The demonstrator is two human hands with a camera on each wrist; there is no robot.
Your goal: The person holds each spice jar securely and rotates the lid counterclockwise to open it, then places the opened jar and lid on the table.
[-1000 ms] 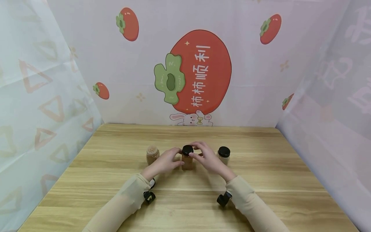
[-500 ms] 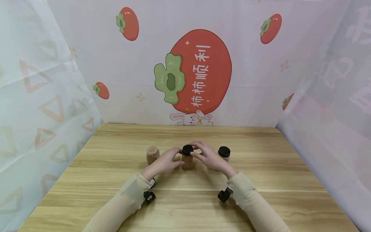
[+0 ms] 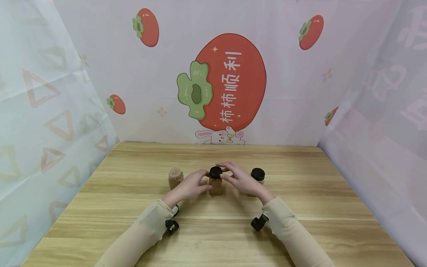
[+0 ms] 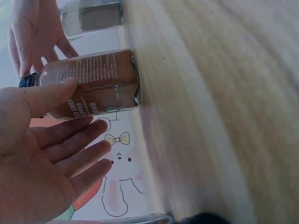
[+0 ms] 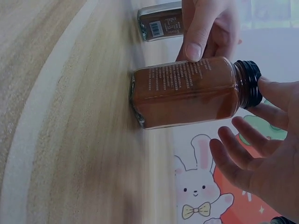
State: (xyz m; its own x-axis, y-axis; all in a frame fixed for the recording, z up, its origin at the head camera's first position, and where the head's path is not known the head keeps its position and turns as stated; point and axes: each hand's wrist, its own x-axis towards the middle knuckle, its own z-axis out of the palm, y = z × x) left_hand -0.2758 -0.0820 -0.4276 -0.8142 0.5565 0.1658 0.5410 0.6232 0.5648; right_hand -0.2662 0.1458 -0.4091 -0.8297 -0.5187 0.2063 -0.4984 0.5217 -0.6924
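A square glass spice jar (image 3: 215,187) of reddish-brown powder stands upright mid-table, its black lid (image 5: 252,84) on. My left hand (image 3: 191,185) holds the jar's body between thumb and index finger; in the left wrist view, the other fingers of the left hand (image 4: 60,163) are spread. At the top, my right hand (image 3: 242,181) pinches the lid between thumb and index finger, its remaining fingers apart from the glass. White printing covers the jar (image 4: 93,79) in the left wrist view.
To the left stands a jar (image 3: 175,178) with a perforated shaker top and no black lid. A loose lid (image 3: 175,210) lies nearer, partly behind the left wrist. Another black-lidded jar (image 3: 258,174) stands to the right, partly hidden by the right hand. A printed cloth (image 3: 283,111) backs the table.
My right hand and forearm have turned slightly, with the thumb shifting a little right along the lid. My left hand and the jar have stayed in place.
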